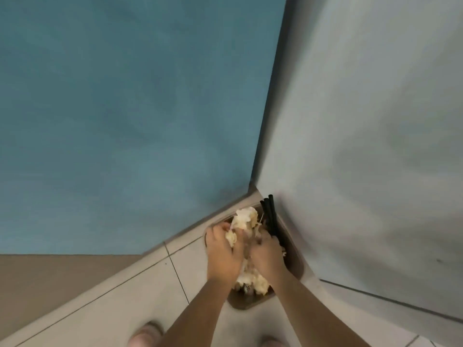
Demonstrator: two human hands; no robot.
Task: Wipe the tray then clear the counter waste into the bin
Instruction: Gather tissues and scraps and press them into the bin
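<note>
A brown bin point(297, 265) stands on the tiled floor in the corner between two walls. Crumpled cream-coloured waste paper point(246, 219) fills it and rises above its rim. My left hand point(223, 254) presses on the left side of the paper, fingers closed around a wad. My right hand point(266, 254) is beside it, fingers curled into the paper. Several black straws point(270, 214) stick up at the bin's far right edge. More paper point(253, 280) shows between my wrists. The tray is not in view.
A blue wall point(125, 108) stands to the left and a pale grey wall point(363, 121) to the right, meeting right behind the bin. Light floor tiles point(137, 296) stretch toward me. My feet point(146, 334) show at the bottom edge.
</note>
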